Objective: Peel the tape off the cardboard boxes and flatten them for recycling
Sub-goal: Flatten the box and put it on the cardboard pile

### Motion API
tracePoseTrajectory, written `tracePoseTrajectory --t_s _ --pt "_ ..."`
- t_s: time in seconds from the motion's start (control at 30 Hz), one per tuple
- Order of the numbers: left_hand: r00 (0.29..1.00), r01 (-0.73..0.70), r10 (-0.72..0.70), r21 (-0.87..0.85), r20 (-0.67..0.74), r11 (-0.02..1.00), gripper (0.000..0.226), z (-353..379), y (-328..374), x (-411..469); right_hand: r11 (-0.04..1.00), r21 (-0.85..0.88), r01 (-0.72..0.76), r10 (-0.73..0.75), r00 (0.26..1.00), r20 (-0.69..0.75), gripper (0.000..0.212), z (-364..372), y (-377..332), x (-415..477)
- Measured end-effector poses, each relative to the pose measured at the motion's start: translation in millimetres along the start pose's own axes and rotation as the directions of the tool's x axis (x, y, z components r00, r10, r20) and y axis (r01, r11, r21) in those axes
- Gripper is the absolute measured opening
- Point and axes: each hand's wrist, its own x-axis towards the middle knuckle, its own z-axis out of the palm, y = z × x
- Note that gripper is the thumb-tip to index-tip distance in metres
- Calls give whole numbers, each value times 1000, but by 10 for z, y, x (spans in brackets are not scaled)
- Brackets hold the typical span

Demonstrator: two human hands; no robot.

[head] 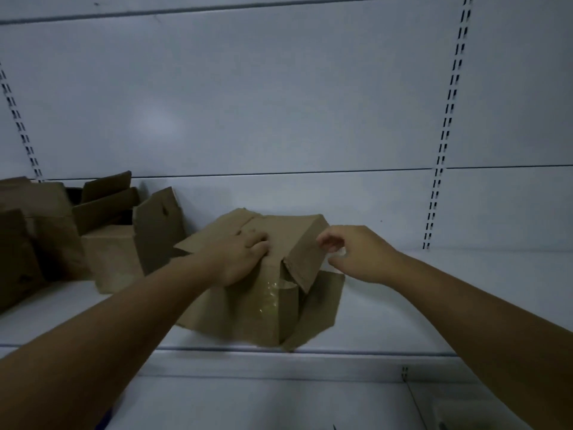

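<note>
Now, a cardboard box (305, 243) on the shelf (434, 305).
Top gripped by the left hand (240, 259); right hand (356, 256) curled at the right corner, hold unclear.

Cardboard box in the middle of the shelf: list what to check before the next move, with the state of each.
1. Box steadied: the left hand holds the top of the cardboard box, fingers curled on it. Ok.
2. Grip on tape: the right hand is at the box's right edge with its fingers curled. Whether they hold tape: cannot tell.
3. Tape removed: clear tape shows on the front face. Not ok.
4. Flattened: it stands as a box, not flat. Not ok.
5. Apart from the pile of other boxes to the left: ok.
</note>
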Motion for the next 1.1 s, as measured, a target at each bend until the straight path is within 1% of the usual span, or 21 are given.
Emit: tracePoseTrajectory --t_s 0.1,0.17,0.2,0.27,0.33,0.4,0.47,0.53,0.57,0.63,0.7,0.73,0.8,0.83,0.87,0.9,0.93,0.97,1.0,1.03,1.1 --pt "997 3 0 -35 76 999 48 3 -32 36 966 -207 157 -156 987 20 69 97 170 -3" --pt "996 21 -16 -52 91 998 48 -3 -51 53 888 -365 279 -292 956 21 76 180 193 12" --pt "995 27 -23 -43 94 999 47 0 -65 56 855 -406 322 -357 934 -10 74 206 188 32" --pt "995 13 -10 -29 103 1000 47 3 -71 41 879 -322 352 -411 902 -134 63 201 139 92" --pt "998 6 2 -114 64 993 49 -34 -45 -11 933 -151 327 -356 904 -239 51 138 54 178" --pt "999 -43 40 -242 -14 969 54 -95 -10 -69 962 -32 271 -272 938 -215 36 69 -30 256" --pt "993 -115 114 -182 -15 977 67 -129 29 -124 972 52 230 -215 956 -199 18 18 -67 332" --pt "993 -119 120 -133 4 984 85 -139 129 -164 974 33 222 -213 959 -189 13 -30 -96 415" --pt "992 -125 125 -149 -7 981 89 -123 184 -151 976 -7 219 -217 964 -155 12 -49 -106 464" --pt "990 -140 133 -211 -46 967 69 -76 327 -90 971 -91 220 -226 972 -57 12 -91 -183 509" --pt "985 -138 113 -217 -127 966 41 -41 407 -13 973 -57 226 -227 973 -26 11 -108 -221 511" --pt "983 -131 93 -249 -161 960 34 -31 421 4 975 -7 223 -223 972 -72 18 -117 -215 497" --pt "980 -107 39 -355 -193 929 31 -13 365 33 973 51 226 -199 929 -312 30 -133 -152 421" --pt "980 -90 11 -392 -200 916 28 -16 325 45 972 56 228 -181 880 -440 29 -136 -123 364" --pt "979 -79 -7 -404 -206 911 27 -23 290 54 974 58 221 -161 844 -511 24 -134 -96 304" --pt "978 -72 -15 -403 -209 912 27 -40 250 72 977 70 201 -142 858 -494 16 -135 -73 248" --pt "978 -75 -13 -404 -210 912 29 -64 223 84 977 102 185 -132 912 -389 9 -133 -70 184" --pt "980 -77 -9 -418 -200 905 30 -84 205 91 979 123 160 -130 966 -222 5 -121 -85 112" --pt "983 -85 0 -452 -185 888 31 -96 187 104 982 119 144 -138 989 -58 8 -102 -111 43" --pt "985 -93 10 -483 -170 871 34 -102 154 122 987 87 137 -143 988 61 14 -89 -153 -20" --pt "988 -117 46 -505 -150 855 39 -100 116 141 989 32 148 -151 979 140 24 -48 -231 -82"
